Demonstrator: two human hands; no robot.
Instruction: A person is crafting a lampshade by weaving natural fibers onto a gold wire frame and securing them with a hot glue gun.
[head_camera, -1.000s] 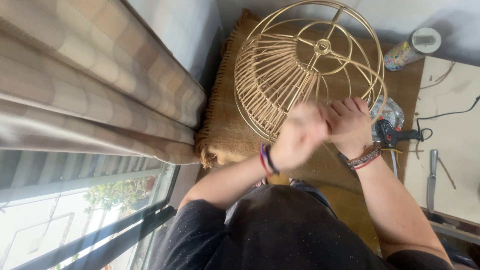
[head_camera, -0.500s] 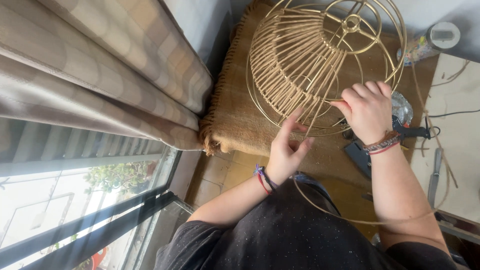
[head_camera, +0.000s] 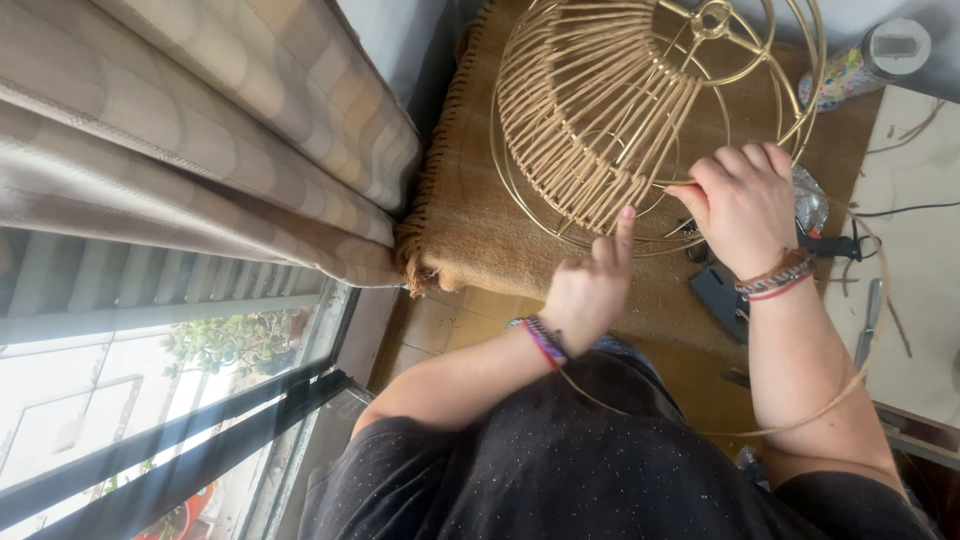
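Observation:
A gold wire lampshade frame (head_camera: 760, 60), partly woven with pale rattan strands (head_camera: 590, 130), lies on a brown fringed cloth (head_camera: 480, 220). My right hand (head_camera: 745, 205) rests against the frame's lower rim and pinches a long loose rattan strand (head_camera: 850, 385) that loops down past my forearm. My left hand (head_camera: 590, 285) is just below the woven part, fingers curled and index finger pointing up against the strands, holding nothing that I can see. Both wrists wear bracelets.
A beige checked curtain (head_camera: 220, 150) hangs at the left beside a window (head_camera: 150, 400). A black tool (head_camera: 720, 295) lies on the cloth under my right wrist. A capped container (head_camera: 880, 55) stands at the top right, and a white surface (head_camera: 920, 260) with cable and tools lies at the right.
My left hand has dropped from the frame and now points one finger up at the weave. My right hand has shifted to the frame's rim, drawing the strand. The view has moved closer.

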